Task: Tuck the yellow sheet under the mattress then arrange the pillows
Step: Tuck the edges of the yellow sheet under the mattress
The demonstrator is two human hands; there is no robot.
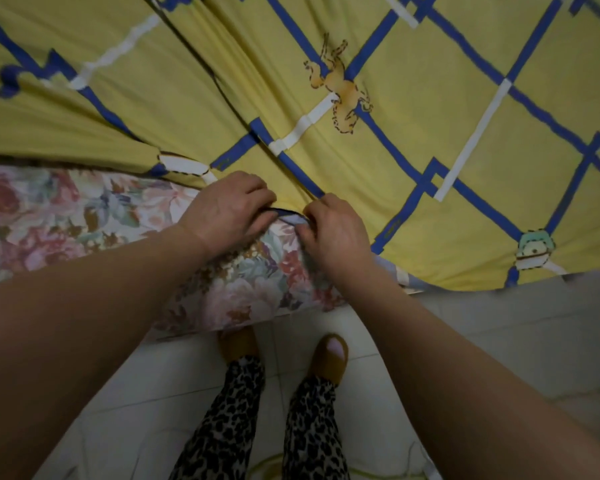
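Pinching the hem of the yellow sheet (pixel 378 140), the curled fingers of the left hand (pixel 227 213) and the right hand (pixel 336 233) hold the cloth bunched between them at the near corner of the floral mattress (pixel 84 216). Folds run from the grip up across the bed. To the left the sheet's edge lies along the mattress top, its flowered side bare; to the right the sheet hangs over the edge. Below, slippered feet (pixel 328 355) stand on pale floor tiles (pixel 499 323).
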